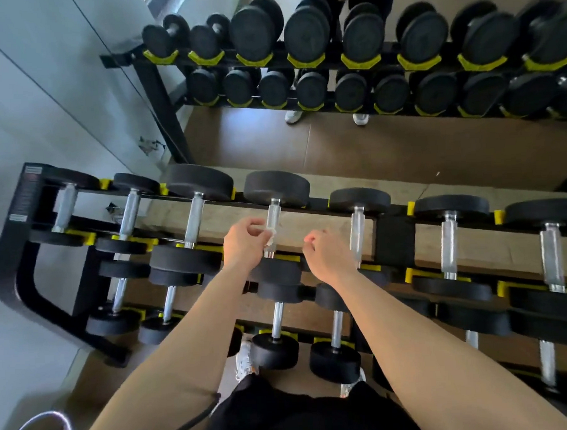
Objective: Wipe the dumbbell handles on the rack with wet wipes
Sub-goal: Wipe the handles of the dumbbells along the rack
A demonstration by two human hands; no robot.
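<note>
A: Where is the wet wipe [269,239]?
B: Pinched in the left hand [244,241], against a dumbbell handle [273,215] on the top tier of the rack [14,259].
A: The right hand [326,255]?
B: Just beside it, fingers curled, holding nothing visible.

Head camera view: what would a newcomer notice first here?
First, the left hand at centre, pinching a white wipe against a chrome dumbbell handle on the top tier of the rack. The right hand is curled just beside it. Above, a mirror repeats the whole rack.
</note>
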